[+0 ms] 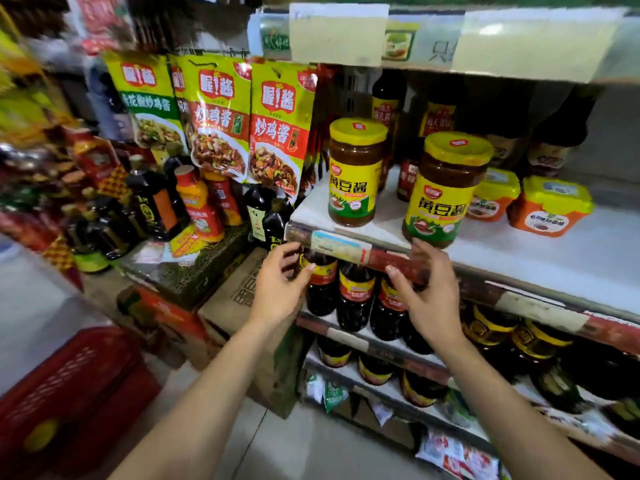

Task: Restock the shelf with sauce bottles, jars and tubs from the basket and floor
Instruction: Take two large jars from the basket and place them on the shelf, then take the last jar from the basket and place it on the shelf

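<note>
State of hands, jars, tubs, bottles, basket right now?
left hand: open, empty
right hand: open, empty
left jar: upright on shelf, lid on
right jar: upright near shelf edge, lid on
tubs: on shelf, lidded
dark bottles: upright, tops hidden
red basket: contents unclear

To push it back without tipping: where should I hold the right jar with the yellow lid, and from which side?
Probably round the labelled middle of the jar, from the front with the right hand, just below it. The jar stands upright at the shelf edge, its front free; a tub sits close at its right.
</note>
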Demonstrator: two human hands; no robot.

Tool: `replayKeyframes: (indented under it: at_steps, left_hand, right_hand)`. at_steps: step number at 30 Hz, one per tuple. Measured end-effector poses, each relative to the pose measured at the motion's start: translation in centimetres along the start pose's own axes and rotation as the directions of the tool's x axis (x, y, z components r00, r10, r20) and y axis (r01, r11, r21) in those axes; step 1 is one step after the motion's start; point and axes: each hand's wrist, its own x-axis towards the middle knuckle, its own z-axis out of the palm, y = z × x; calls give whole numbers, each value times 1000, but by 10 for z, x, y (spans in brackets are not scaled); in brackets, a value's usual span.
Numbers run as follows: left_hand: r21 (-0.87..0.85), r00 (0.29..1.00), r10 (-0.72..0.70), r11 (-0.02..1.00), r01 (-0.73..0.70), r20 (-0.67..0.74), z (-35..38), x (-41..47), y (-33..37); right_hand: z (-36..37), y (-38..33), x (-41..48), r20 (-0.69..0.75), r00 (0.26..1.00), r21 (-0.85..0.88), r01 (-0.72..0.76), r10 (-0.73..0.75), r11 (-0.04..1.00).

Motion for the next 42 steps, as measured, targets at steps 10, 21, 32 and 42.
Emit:
replayKeyframes:
  at_steps: [10,21,32,42]
  left_hand:
    - [18,920,-192,977,211,-341,-120,-83,-53]
    - [-13,694,-334,906,424,-638,-301,-172,-137]
    - [-153,455,-435,832,534,-777,-416,-213,-196]
    - [-302,275,-535,752,586,-799,-485,-153,-253]
  right_hand:
    - [127,-52,-48,404,912,181,-8,-67,983]
    - [310,-144,-119,659,715,310,23,-232,951]
    - [442,-207,-167,769,568,351,8,-293,936]
    - [580,-223,-133,874,370,321,47,-315,946]
